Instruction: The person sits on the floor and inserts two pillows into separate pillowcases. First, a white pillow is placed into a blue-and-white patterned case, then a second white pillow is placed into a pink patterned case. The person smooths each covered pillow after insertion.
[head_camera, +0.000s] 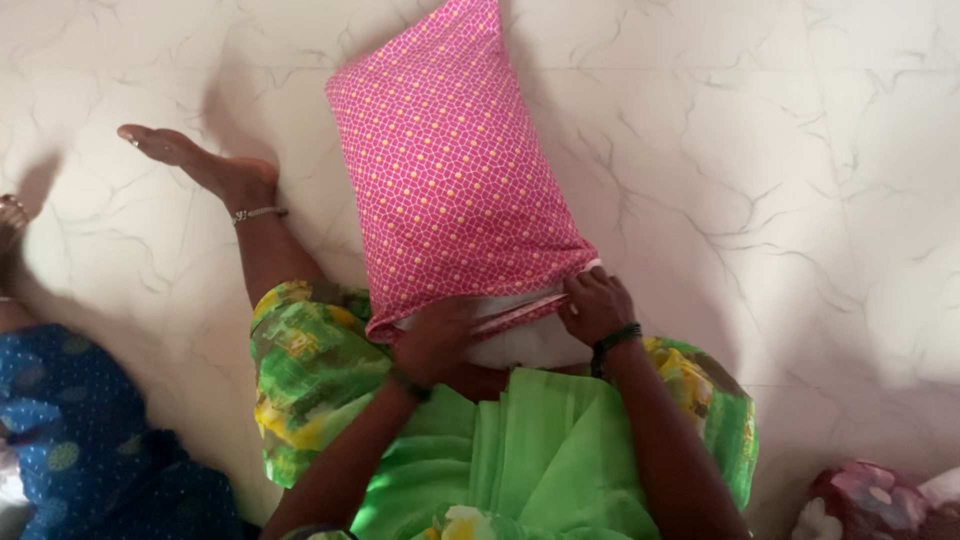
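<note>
Both hands are closed on the open end of a pink patterned pillow cover (455, 170). The right hand (595, 305) pinches the cover's hem at its right corner, fingers curled tight over the fabric. The left hand (438, 340) grips the hem at the other side, partly tucked under the edge. Between them a white pillow (525, 340) bulges out of the opening, resting on the person's lap in green cloth (520, 440). Beyond the hands the filled cover stretches away across the white marble floor (780, 150). Pulling harder on one side than the other could bunch the pillow inside, or slip the hem from the fingers.
</note>
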